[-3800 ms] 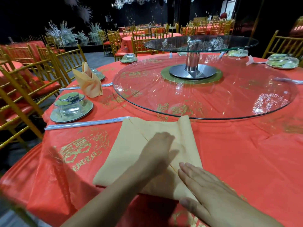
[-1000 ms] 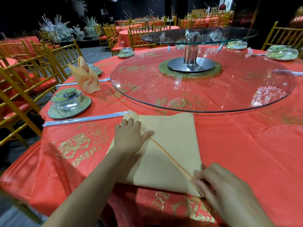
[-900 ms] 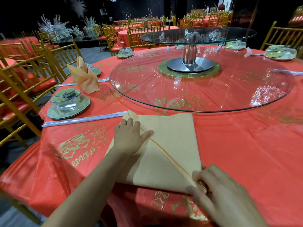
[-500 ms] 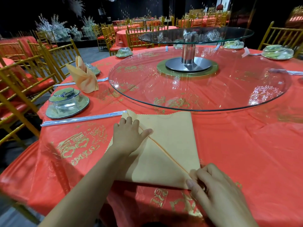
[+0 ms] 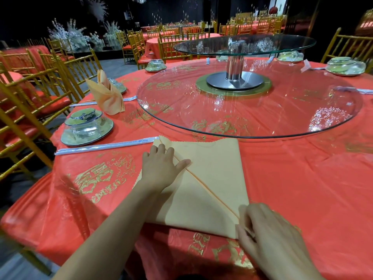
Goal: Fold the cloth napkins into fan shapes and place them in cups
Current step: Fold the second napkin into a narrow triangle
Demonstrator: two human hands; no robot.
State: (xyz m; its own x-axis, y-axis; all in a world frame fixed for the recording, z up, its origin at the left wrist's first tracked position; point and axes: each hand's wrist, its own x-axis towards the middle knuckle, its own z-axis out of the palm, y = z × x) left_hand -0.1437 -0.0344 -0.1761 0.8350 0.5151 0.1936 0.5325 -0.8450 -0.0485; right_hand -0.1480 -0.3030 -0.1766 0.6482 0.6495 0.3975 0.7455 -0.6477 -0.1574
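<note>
While the orange napkin point(image 5: 210, 178) lay flat on the red tablecloth point(image 5: 302, 188) just on the near side of the glass turntable point(image 5: 242, 118), its far edge close to the turntable's rim, both hands were on it. The napkin was folded over, with a diagonal crease running from the corner nearest the turntable to the corner farthest from it. The left hand point(image 5: 159, 168) pressed flat on the end nearer the turntable, fingers straight and close together, thumb spread out toward the crease. The right hand point(image 5: 268, 233) sat at the crease end farthest from the turntable, fingers curled, pinching that corner of the napkin. The wrapped chopsticks point(image 5: 105, 146) lay left of the turntable's near edge, their tip touching or just beside the napkin corner; could not tell which. The covered dish set point(image 5: 86, 128) sat left of the turntable. A second napkin point(image 5: 107, 96), already folded, stood upright farther along the turntable's left rim. Gold chairs point(image 5: 50, 77) stood well left of the turntable.
</note>
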